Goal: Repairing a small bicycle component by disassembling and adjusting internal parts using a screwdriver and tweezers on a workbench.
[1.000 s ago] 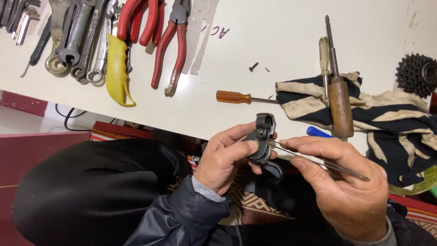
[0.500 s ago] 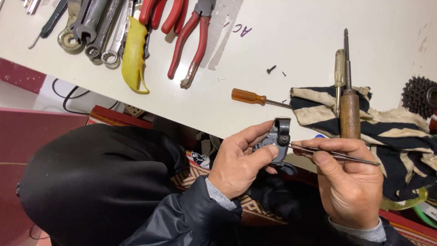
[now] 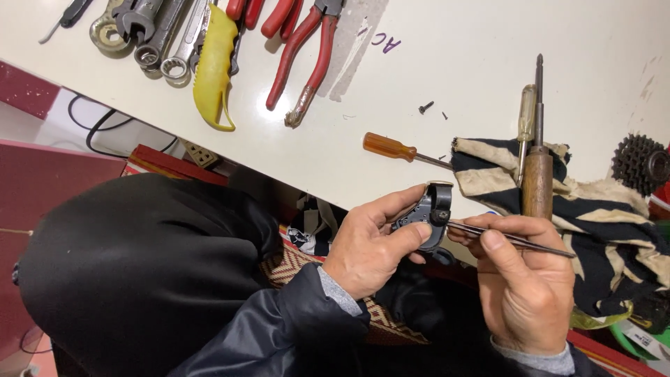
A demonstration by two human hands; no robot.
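My left hand (image 3: 373,244) grips a small black mechanical part with a round clamp (image 3: 429,213), held just below the edge of the white table (image 3: 488,42). My right hand (image 3: 527,283) holds a thin metal tool (image 3: 530,243) like a pen, its tip against the black part. Both hands hover over my lap in dark sleeves.
On the table lie an orange-handled screwdriver (image 3: 391,147), a wooden-handled tool (image 3: 537,178) on a striped cloth (image 3: 600,223), red pliers (image 3: 310,59), a yellow-handled tool (image 3: 215,66), several wrenches (image 3: 150,35), a loose screw (image 3: 426,107) and a bicycle sprocket (image 3: 638,164).
The view has shifted slightly, so the table and tools sit further right in frame. My hands stay together on the black part, with the thin tool still at it.
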